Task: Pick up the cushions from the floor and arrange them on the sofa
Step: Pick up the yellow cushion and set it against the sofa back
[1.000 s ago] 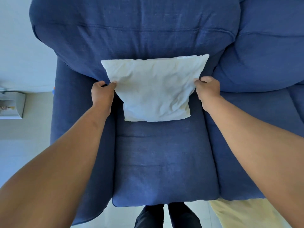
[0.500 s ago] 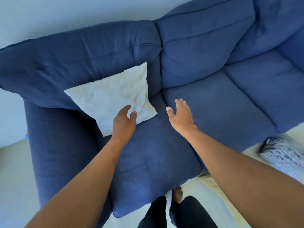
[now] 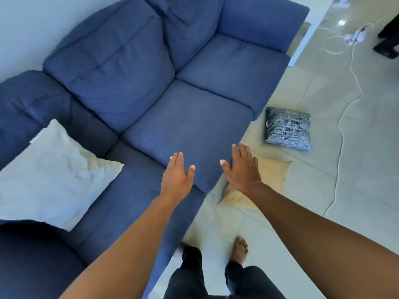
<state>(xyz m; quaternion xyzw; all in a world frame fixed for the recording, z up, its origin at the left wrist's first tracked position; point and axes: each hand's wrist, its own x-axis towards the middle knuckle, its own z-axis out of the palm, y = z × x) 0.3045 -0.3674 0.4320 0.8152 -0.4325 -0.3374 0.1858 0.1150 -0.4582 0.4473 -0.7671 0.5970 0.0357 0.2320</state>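
Both hands have let go of the white cushion (image 3: 54,180), which now leans at the sofa (image 3: 183,126) corner. Left hand (image 3: 176,176) and right hand (image 3: 243,169) hover open, each grip empty. The cream cushion (image 3: 274,175) lies on the floor directly under the right hand, nearer it; the patterned cushion (image 3: 288,128) lies beyond.

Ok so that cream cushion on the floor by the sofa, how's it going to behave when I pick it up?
The cream cushion lies flat and slack, so it will probably sag if held by one corner. It looks soft and likely light for its size. Both the left hand and right hand are open and free.
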